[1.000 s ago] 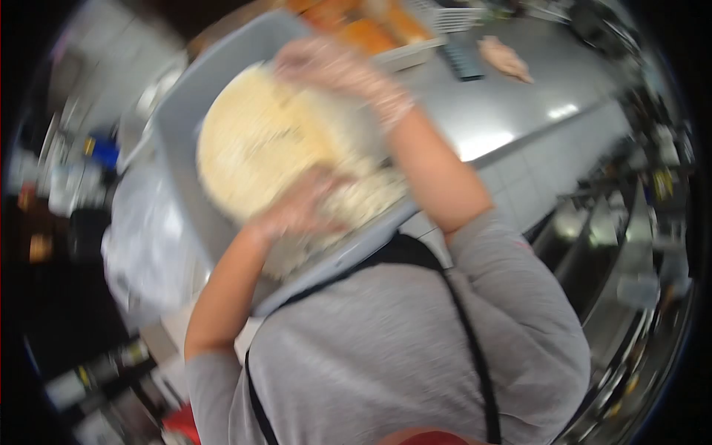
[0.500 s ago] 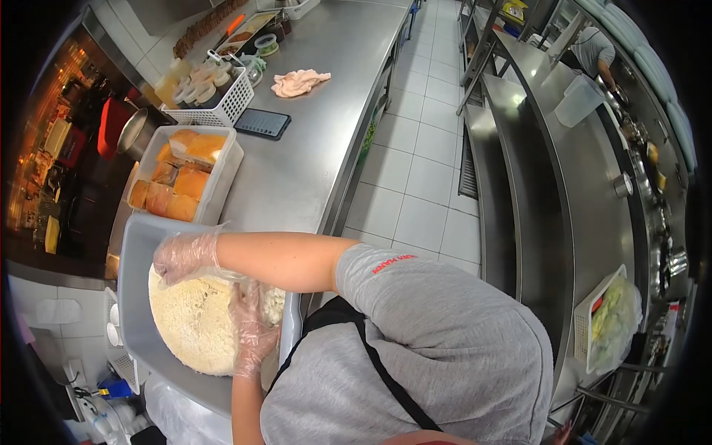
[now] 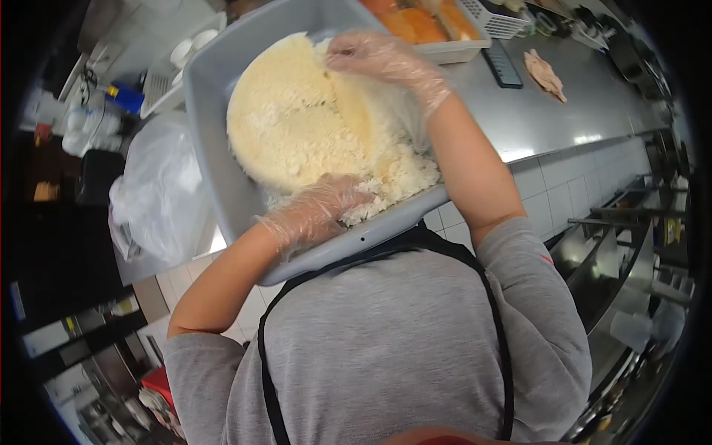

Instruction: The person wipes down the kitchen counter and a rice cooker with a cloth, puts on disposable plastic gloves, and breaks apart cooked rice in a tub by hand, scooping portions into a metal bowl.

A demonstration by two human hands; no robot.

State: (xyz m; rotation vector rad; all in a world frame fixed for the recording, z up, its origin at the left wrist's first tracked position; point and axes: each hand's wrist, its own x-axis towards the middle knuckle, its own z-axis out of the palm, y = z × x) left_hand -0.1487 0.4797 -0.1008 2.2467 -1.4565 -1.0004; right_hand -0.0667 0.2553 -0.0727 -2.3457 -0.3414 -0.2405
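Observation:
A large round mound of cooked rice (image 3: 289, 126), pale with a yellowish crust, lies in a grey plastic tub (image 3: 204, 126). Its near right part has broken into loose white clumps. My right hand (image 3: 378, 63), in a clear plastic glove, is at the mound's far right edge, fingers curled in against the rice. What sits inside those fingers is partly hidden. Also gloved, my left hand (image 3: 319, 208) rests low at the near side of the tub. Its fingers stretch to the right across the loose rice, touching it.
Behind the tub stands a white container of orange blocks (image 3: 426, 26). A phone (image 3: 503, 65) and a crumpled pinkish cloth (image 3: 545, 74) lie on the steel counter (image 3: 578, 122). Left of the tub is a clear plastic bag (image 3: 159, 189), with a white basket (image 3: 159, 89) farther back.
My view has turned, bringing the tub to the top centre. My right hand stays at the mound's edge; my left hand now lies over loose rice. More broken rice shows at the near side.

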